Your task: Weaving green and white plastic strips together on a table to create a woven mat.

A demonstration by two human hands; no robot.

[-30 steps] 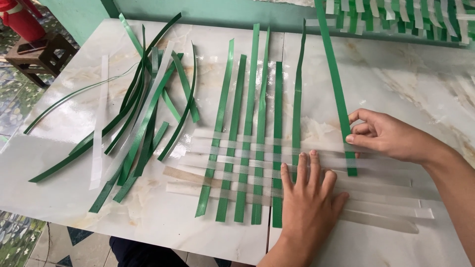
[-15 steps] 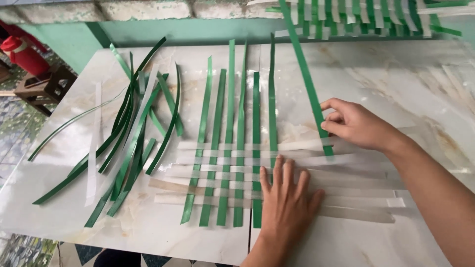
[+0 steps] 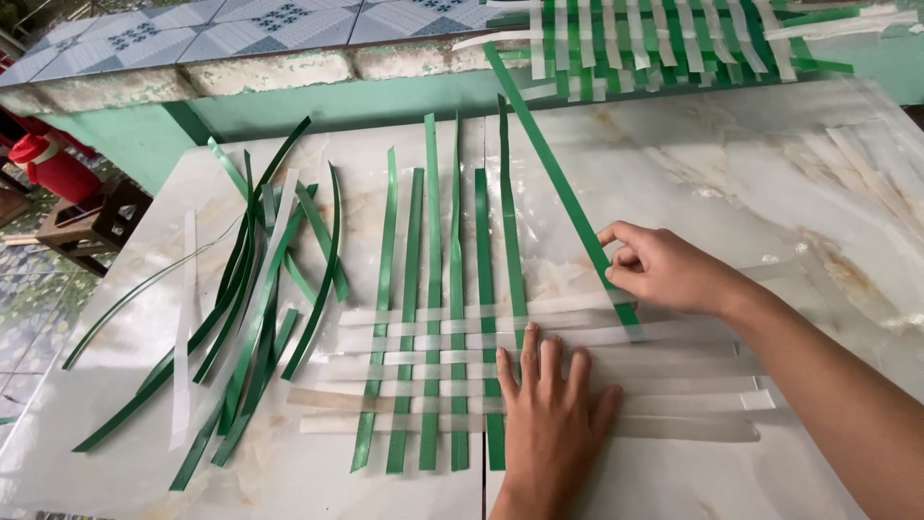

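Five green strips were woven into the mat (image 3: 433, 366) mid-bench; the left hand (image 3: 551, 414) pressed flat, fingers spread, while the right hand (image 3: 664, 270) pinched a sixth green strip (image 3: 558, 183), not yet interlaced.

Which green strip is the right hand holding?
The long slanted green strip, rightmost, in the right hand; the other woven green strips run nearly parallel.
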